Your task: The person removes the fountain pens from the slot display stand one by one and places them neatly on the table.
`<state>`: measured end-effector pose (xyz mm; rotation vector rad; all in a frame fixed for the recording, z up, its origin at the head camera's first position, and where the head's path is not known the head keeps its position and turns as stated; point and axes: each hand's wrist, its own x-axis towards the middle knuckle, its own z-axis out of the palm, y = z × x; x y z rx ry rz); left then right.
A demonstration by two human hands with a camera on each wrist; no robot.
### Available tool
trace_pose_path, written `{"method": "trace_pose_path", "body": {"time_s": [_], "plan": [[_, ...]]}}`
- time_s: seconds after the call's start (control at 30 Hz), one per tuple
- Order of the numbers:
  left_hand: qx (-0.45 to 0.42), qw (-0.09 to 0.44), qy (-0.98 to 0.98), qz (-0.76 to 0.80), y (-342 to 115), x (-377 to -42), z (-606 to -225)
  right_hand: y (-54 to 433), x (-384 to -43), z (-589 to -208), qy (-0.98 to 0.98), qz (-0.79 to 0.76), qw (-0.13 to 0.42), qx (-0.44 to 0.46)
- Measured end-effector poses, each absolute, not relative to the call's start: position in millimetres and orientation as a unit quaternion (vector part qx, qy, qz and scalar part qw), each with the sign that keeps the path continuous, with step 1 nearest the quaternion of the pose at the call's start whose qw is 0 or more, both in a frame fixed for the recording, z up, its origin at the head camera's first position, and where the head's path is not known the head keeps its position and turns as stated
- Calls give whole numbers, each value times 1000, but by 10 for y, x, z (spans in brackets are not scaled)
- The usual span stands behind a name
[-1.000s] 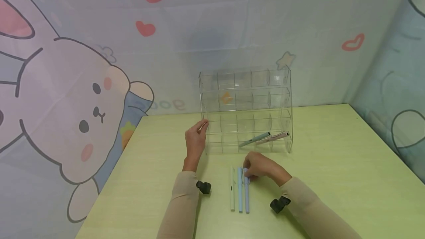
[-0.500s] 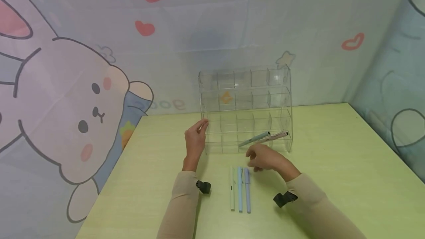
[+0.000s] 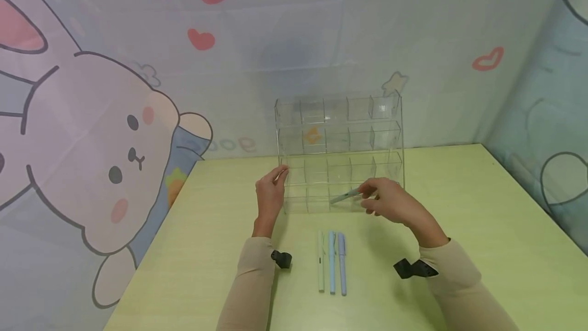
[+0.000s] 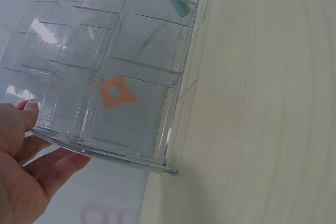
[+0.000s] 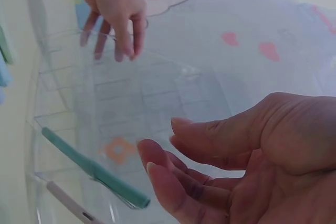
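Table [image 3: 184,239]: rack [image 3: 339,153] between left fingers [image 4: 65,170], right fingers [image 5: 170,191] (slightly apart) near teal pen [image 5: 92,168]

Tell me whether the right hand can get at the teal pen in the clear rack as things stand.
Probably yes. The right hand holds nothing and is close to the raised end of the teal pen; the right wrist view shows nothing between them.

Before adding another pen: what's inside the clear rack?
In the clear rack, the bottom row holds a teal pen and a pale pen, both tilted. In the head view, the right hand hides the teal pen's top and most of the pale pen.
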<state>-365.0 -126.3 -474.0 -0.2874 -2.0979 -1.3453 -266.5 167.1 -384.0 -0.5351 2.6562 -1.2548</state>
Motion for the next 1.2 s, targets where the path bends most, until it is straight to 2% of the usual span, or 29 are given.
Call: {"method": "trace_pose_path", "body": {"time_s": [0.27, 0.6, 0.77, 0.87, 1.2], "plan": [[-107, 309, -795, -511, -1257, -3649, -4736, 1864, -2693, -3744, 889, -423, 27, -170], [-108, 314, -794, -509, -1254, -3676, -4704, 2022, -2810, -3787, 902, -376, -89, -193], [-108, 313, -792, -512, -1255, -3677, -4688, 2106, -2899, -3850, 897, -374, -129, -196], [-104, 309, -795, -512, -1257, -3670, -4698, 2154, -2938, -3899, 902, -365, -126, -195], [-102, 305, -796, -513, -1260, -3632, -4733, 2252, -3038, -4081, 910, -355, -59, -204]]}}
